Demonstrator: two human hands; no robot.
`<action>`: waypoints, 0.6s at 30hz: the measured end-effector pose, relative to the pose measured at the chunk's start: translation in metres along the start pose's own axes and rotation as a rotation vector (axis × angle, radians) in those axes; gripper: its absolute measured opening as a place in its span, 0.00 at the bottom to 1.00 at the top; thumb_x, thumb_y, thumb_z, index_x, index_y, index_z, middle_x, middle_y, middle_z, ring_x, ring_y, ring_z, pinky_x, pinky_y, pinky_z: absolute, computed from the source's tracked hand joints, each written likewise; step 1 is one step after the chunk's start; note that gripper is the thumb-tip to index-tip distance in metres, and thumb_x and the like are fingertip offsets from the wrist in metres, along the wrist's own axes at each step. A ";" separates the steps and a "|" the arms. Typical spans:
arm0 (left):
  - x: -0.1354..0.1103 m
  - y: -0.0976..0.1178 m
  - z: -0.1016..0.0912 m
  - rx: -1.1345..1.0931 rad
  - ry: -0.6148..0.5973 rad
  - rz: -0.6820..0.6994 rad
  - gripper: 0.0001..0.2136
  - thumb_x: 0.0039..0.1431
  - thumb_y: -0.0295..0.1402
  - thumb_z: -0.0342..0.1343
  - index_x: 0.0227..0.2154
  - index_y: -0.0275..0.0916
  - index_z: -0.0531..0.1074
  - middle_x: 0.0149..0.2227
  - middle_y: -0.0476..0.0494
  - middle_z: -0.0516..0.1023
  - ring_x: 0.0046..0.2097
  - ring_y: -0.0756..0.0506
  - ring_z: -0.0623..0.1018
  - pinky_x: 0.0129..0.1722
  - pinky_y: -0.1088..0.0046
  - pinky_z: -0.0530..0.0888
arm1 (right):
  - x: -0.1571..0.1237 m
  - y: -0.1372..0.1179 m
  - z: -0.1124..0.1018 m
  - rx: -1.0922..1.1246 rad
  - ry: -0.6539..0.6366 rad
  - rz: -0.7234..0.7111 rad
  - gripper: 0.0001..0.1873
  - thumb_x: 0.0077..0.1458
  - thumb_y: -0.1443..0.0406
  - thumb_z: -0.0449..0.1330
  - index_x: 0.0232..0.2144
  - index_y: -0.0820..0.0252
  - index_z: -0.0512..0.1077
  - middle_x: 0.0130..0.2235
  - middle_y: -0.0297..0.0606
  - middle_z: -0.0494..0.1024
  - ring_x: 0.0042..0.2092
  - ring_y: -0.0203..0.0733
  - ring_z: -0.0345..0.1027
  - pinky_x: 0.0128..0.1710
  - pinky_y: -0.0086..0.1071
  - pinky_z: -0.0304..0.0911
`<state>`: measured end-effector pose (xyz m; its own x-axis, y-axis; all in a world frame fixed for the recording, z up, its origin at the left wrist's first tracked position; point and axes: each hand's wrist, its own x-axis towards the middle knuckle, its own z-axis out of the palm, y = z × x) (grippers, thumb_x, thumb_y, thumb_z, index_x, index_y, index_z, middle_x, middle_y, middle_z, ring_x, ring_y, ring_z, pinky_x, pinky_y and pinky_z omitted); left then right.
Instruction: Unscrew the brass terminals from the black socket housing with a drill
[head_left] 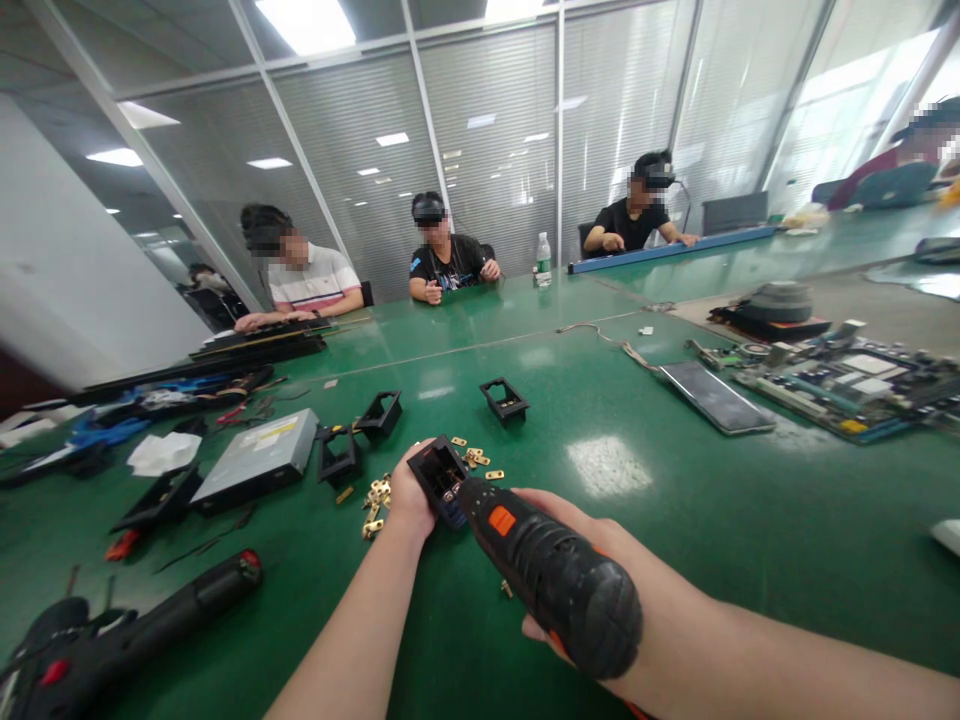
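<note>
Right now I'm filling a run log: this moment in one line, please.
left hand: holding black housing; right hand: gripping power tool, nose at housing; nearby: brass-coloured pieces

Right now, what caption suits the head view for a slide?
Left hand holds a black frame; right hand points a power tool at it, brass-coloured pieces nearby.

Both of this person's forearms are bare as far as I can see them, skin uncovered right down to the wrists. The left hand [414, 495] is bare too, joined to a smooth left forearm [349, 630] that broadens away from a slim wrist. The right hand [581, 515] is likewise uncovered, with a longer stretch of right forearm [750, 640] showing behind it. Most of the fingers are hidden from me.
</note>
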<state>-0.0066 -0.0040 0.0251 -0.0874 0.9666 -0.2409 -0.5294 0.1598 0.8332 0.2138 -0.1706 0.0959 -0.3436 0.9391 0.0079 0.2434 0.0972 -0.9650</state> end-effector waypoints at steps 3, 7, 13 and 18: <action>0.001 -0.001 -0.001 -0.009 0.001 0.017 0.06 0.55 0.36 0.61 0.30 0.39 0.77 0.26 0.45 0.79 0.26 0.42 0.80 0.30 0.65 0.78 | 0.000 0.006 0.000 -0.010 -0.003 -0.022 0.46 0.49 0.72 0.68 0.71 0.55 0.66 0.45 0.42 0.89 0.45 0.57 0.87 0.48 0.50 0.81; 0.000 -0.001 0.000 -0.012 0.015 0.022 0.06 0.55 0.36 0.61 0.31 0.39 0.77 0.26 0.45 0.80 0.26 0.42 0.80 0.30 0.64 0.78 | 0.000 0.006 -0.001 0.002 0.007 -0.014 0.48 0.49 0.71 0.69 0.71 0.55 0.65 0.46 0.42 0.89 0.46 0.55 0.87 0.47 0.45 0.81; 0.000 -0.001 0.002 -0.039 0.026 0.000 0.05 0.53 0.35 0.61 0.29 0.40 0.75 0.25 0.47 0.78 0.25 0.42 0.79 0.29 0.64 0.78 | -0.002 -0.010 -0.005 0.038 -0.023 0.032 0.49 0.46 0.71 0.67 0.72 0.62 0.63 0.49 0.48 0.88 0.48 0.58 0.85 0.50 0.51 0.80; 0.000 0.000 0.003 -0.052 0.032 -0.018 0.05 0.53 0.35 0.61 0.29 0.40 0.75 0.25 0.47 0.78 0.25 0.42 0.79 0.29 0.65 0.78 | -0.004 -0.006 -0.004 -0.008 -0.024 -0.022 0.48 0.48 0.70 0.67 0.71 0.59 0.63 0.51 0.47 0.88 0.49 0.56 0.86 0.50 0.47 0.81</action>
<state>-0.0037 -0.0035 0.0264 -0.1038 0.9566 -0.2725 -0.5740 0.1661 0.8018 0.2177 -0.1736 0.1029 -0.3710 0.9283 0.0229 0.2425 0.1206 -0.9626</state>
